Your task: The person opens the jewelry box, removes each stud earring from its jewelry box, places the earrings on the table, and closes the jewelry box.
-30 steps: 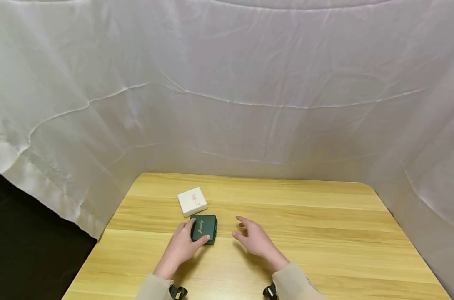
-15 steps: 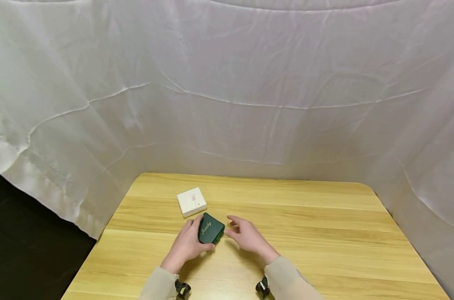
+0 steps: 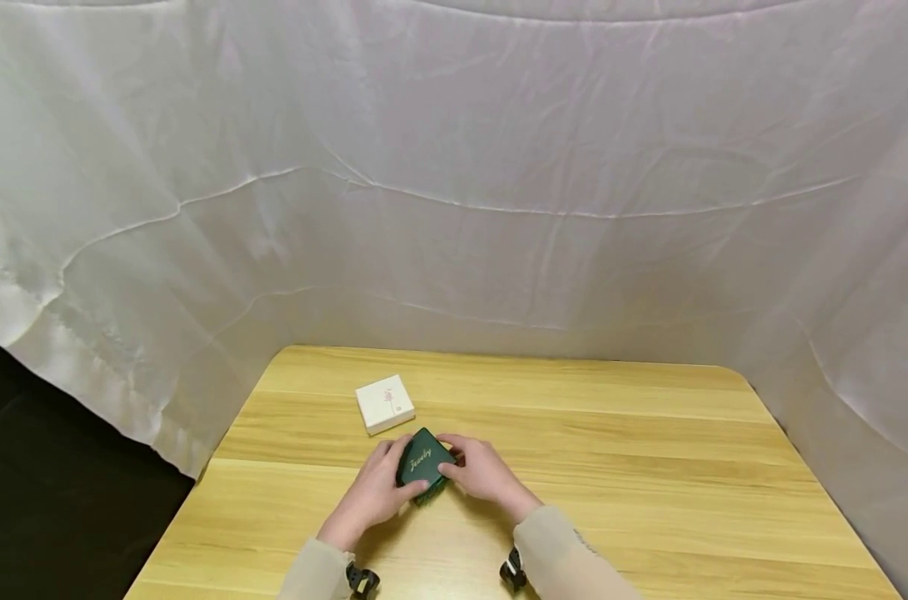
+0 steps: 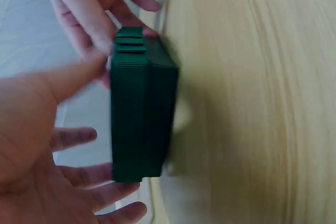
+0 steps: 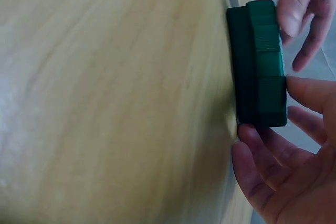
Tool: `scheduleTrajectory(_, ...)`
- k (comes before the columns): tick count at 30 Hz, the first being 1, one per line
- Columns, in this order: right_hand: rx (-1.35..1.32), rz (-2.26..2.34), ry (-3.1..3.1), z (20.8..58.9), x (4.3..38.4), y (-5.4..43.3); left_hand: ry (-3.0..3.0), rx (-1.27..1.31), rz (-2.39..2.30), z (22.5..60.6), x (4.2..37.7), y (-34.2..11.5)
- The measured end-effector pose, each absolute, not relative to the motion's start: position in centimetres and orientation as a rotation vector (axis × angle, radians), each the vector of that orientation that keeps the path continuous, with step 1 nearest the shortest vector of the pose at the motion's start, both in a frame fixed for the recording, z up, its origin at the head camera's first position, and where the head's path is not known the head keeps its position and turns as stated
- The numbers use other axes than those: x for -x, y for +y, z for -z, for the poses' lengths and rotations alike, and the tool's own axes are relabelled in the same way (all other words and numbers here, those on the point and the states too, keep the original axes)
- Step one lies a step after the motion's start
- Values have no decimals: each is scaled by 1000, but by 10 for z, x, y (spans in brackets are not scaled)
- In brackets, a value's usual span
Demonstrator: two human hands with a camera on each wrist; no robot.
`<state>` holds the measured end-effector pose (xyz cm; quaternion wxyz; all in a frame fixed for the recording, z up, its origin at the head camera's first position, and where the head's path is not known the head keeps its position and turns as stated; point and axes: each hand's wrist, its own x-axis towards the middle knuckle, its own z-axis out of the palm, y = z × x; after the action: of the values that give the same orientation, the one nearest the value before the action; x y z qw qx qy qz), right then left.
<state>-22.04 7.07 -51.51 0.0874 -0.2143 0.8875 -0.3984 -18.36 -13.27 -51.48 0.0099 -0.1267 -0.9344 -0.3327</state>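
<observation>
A dark green jewelry box (image 3: pixel 421 458) with gold "Jewelry" lettering on its lid sits turned like a diamond between the hands, low over the table, lid down flat on it. My left hand (image 3: pixel 371 492) holds its left side, thumb at the near corner and fingers along the far left edge. At the right corner, my right hand (image 3: pixel 487 477) pinches it between thumb and fingers. Seen side-on in the left wrist view, the jewelry box (image 4: pixel 128 114) shows ridged bands along its edge. In the right wrist view, fingertips of my right hand (image 5: pixel 294 166) meet the box's lower end.
A white box (image 3: pixel 385 404) with a pink flower print lies on the wooden table (image 3: pixel 611 467), just beyond the jewelry box. Pale curtains (image 3: pixel 499 250) hang around the table's back and sides. Dark floor shows past the left edge.
The jewelry box has turned and shifted slightly right in my left hand. My right hand has come leftward from apart and now grips its right corner. The white box stays put.
</observation>
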Motion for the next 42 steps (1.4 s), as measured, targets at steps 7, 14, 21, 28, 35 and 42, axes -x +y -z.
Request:
scheduleTrajectory(7,627,1182,2662,517,218,70,-2857,223,980,512,172,-128)
scheduleTrajectory(14,580,1188,2636,518,215,69,-2880,120,1050,515,168,-125)
scheduleTrajectory(21,585,1136,2657,515,211,71,-2859,235,1150,515,170,-124)
scheduleTrajectory(28,574,1169,2639,511,203,83,-2879,322,1226,513,172,-118)
scheduleTrajectory(35,494,1206,2629,505,190,105,-2860,487,1289,512,172,-104)
scheduleTrajectory(42,421,1226,2652,498,180,122,-2880,568,1333,508,172,-86)
